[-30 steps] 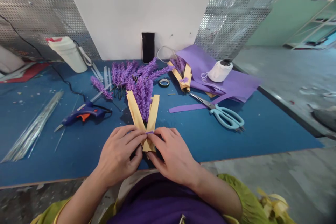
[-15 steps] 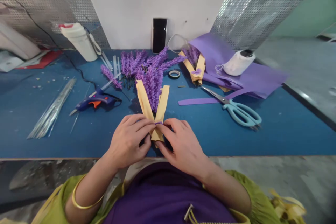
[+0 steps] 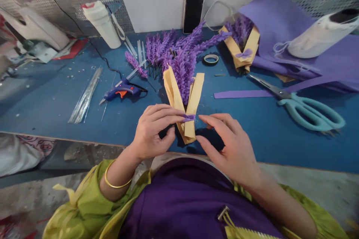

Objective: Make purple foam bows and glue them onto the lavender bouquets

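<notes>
A small bouquet of purple lavender (image 3: pixel 183 76) in a yellow paper wrap (image 3: pixel 194 97) lies at the table's front edge. Across the wrap's narrow part sits a purple bow (image 3: pixel 189 118). The fingertips of my left hand (image 3: pixel 157 130) press on the bow's left end, with the thumb at the wrap's left side. My right hand (image 3: pixel 228 142) is just right of the bouquet, holding nothing, its thumb and fingers apart.
Behind lie loose lavender stems (image 3: pixel 168 46), a phone (image 3: pixel 195 3), black tape (image 3: pixel 210 59) and a second bouquet (image 3: pixel 241 50). A glue gun (image 3: pixel 123 90) and silvery strips (image 3: pixel 85 97) are left; scissors (image 3: pixel 308 110), purple sheet (image 3: pixel 280 18) and thread spool (image 3: pixel 316 37) right.
My right hand has let go of the bouquet and moved off to its right, uncovering the bow. My left hand stays on it. The view has shifted and come closer.
</notes>
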Demonstrator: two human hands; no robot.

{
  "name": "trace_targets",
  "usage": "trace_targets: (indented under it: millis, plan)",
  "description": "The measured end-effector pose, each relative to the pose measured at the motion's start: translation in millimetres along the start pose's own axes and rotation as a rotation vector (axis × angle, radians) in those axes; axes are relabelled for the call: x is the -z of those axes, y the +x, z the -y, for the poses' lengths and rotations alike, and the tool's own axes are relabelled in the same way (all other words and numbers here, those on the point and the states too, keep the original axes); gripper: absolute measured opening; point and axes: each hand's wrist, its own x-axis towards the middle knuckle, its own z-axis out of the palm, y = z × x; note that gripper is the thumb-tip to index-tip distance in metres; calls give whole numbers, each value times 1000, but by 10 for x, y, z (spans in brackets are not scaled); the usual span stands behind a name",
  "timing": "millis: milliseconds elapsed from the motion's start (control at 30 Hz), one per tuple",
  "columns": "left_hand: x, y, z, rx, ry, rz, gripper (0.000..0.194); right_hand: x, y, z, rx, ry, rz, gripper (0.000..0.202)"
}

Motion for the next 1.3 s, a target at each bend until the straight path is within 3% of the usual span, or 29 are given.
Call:
trace_targets:
  millis: [433,1033,1167,1300]
  plan:
    - [-24,-35,0,-5,122,17,29,-35,91,70,150,-158,188,55]
    - [-55,-310,-127,-17,233,153,31,-91,146,128,233,-355,267,64]
    - [-71,-320,-110,-18,246,151,31,-97,157,81,242,-332,255,64]
    - [-72,-328,-96,-4,228,135,29,-62,137,23,164,-131,225,54]
